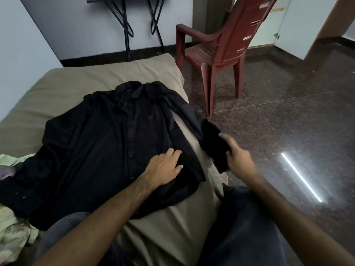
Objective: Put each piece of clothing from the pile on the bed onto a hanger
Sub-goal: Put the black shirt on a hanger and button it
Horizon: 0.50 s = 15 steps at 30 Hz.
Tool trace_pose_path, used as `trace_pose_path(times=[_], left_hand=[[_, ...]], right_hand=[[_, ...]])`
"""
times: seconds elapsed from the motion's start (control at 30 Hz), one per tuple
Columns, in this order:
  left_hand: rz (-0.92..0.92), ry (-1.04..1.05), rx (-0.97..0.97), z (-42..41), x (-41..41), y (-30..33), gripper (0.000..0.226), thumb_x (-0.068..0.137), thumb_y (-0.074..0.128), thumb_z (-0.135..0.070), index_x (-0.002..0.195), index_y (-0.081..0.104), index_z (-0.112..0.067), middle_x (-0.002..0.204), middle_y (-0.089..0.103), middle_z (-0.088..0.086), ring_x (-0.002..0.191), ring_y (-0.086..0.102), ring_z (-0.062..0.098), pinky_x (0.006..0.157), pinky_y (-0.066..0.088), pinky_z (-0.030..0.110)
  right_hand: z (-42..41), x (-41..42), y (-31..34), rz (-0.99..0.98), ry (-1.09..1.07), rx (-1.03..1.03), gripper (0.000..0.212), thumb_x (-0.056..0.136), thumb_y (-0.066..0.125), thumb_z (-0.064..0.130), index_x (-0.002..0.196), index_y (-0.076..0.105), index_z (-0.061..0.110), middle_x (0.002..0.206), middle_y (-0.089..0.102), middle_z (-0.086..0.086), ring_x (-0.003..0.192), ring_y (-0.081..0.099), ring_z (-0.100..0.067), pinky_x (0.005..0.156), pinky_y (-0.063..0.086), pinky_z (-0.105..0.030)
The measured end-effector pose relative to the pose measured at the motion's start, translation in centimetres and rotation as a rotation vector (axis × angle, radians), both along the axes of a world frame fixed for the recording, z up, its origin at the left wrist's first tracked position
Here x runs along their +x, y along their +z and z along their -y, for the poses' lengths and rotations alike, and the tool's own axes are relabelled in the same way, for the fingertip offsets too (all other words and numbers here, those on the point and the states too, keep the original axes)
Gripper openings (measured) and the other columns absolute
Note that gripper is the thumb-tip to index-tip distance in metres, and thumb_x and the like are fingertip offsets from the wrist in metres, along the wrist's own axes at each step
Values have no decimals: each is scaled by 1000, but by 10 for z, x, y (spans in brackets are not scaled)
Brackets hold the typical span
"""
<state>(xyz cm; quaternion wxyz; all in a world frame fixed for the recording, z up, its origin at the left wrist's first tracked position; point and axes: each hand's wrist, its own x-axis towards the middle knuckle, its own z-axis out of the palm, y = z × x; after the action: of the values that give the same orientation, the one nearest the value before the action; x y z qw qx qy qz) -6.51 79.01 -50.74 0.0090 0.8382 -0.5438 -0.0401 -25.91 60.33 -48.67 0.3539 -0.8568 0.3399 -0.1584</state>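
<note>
A black button-up shirt [107,135] lies spread face up on the olive-covered bed [80,79], collar toward the far end. My left hand [165,167] rests flat on the shirt's lower right front, fingers straight. My right hand [238,160], blurred, grips the cuff end of the shirt's right sleeve [213,143], which hangs past the bed's right edge over the floor. No hanger is in view.
A pile of light green and patterned clothes [13,227] sits at the bed's left edge. A red plastic chair [217,52] stands on the dark polished floor [288,112] beyond the bed. A black folding table [124,20] stands against the far wall. My knees are at the bottom.
</note>
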Motion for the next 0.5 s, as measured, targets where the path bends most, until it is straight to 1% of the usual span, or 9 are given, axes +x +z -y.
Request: trace_pose_path(times=[0.07, 0.1, 0.17, 0.2, 0.27, 0.3, 0.37, 0.4, 0.5], left_hand=[[-75, 42, -39, -1, 4, -5, 58, 99, 53, -43, 147, 34, -19, 138, 42, 0, 104, 63, 23, 81, 56, 41], [-103, 61, -67, -2, 5, -8, 60, 98, 56, -42, 147, 33, -18, 139, 39, -1, 106, 61, 23, 82, 57, 41], [-100, 87, -116, -7, 9, -14, 65, 96, 59, -42, 149, 30, -18, 145, 33, -2, 115, 56, 23, 87, 56, 40], [-74, 101, -125, -9, 12, -17, 69, 96, 58, -44, 151, 28, -19, 150, 28, -2, 123, 52, 24, 93, 54, 40], [-71, 162, -85, -15, 20, -24, 79, 96, 53, -54, 157, 15, -21, 163, 11, -1, 141, 35, 28, 106, 45, 48], [-120, 202, -52, -17, 23, -27, 84, 95, 47, -61, 159, 7, -23, 166, 0, 1, 148, 24, 30, 113, 37, 53], [-255, 262, -12, -20, 24, -33, 90, 93, 34, -71, 159, -7, -26, 167, -11, 1, 154, 6, 31, 121, 19, 58], [-284, 266, 4, -21, 22, -35, 91, 91, 28, -73, 159, -12, -27, 167, -12, 1, 154, 1, 31, 122, 12, 58], [-232, 236, 49, -25, 19, -40, 92, 87, 15, -79, 158, -13, -29, 168, -10, 3, 154, -5, 33, 123, 7, 59]], right_hand=[[-6, 16, -14, -277, 174, -112, 43, 94, 45, 4, 122, 61, 33, 120, 55, -4, 93, 66, -26, 80, 58, -46], [-9, 25, -19, -380, 244, -119, 34, 92, 46, 8, 111, 65, 28, 119, 50, -3, 98, 62, -29, 85, 54, -48], [-17, 42, -24, -446, 286, -51, 19, 95, 50, 21, 107, 64, 19, 118, 46, -4, 106, 59, -31, 92, 50, -44], [-21, 50, -27, -433, 266, -17, 24, 98, 52, 33, 108, 63, 15, 118, 46, -4, 108, 59, -30, 92, 48, -41], [-27, 64, -32, -414, 177, -18, 46, 96, 51, 58, 105, 59, 14, 115, 44, -4, 103, 58, -28, 84, 45, -40], [-30, 67, -34, -413, 158, -47, 46, 95, 52, 61, 103, 58, 16, 114, 43, -4, 102, 57, -28, 83, 46, -40], [-29, 68, -38, -379, 177, -73, 31, 97, 57, 50, 91, 57, 19, 110, 43, -4, 101, 58, -29, 83, 48, -39], [-22, 66, -40, -345, 169, -22, 28, 97, 59, 43, 83, 54, 19, 105, 45, -4, 97, 59, -30, 79, 47, -36], [5, 58, -41, -305, 111, 199, 36, 97, 62, 31, 69, 47, 15, 81, 54, -5, 79, 61, -28, 61, 39, -30]])
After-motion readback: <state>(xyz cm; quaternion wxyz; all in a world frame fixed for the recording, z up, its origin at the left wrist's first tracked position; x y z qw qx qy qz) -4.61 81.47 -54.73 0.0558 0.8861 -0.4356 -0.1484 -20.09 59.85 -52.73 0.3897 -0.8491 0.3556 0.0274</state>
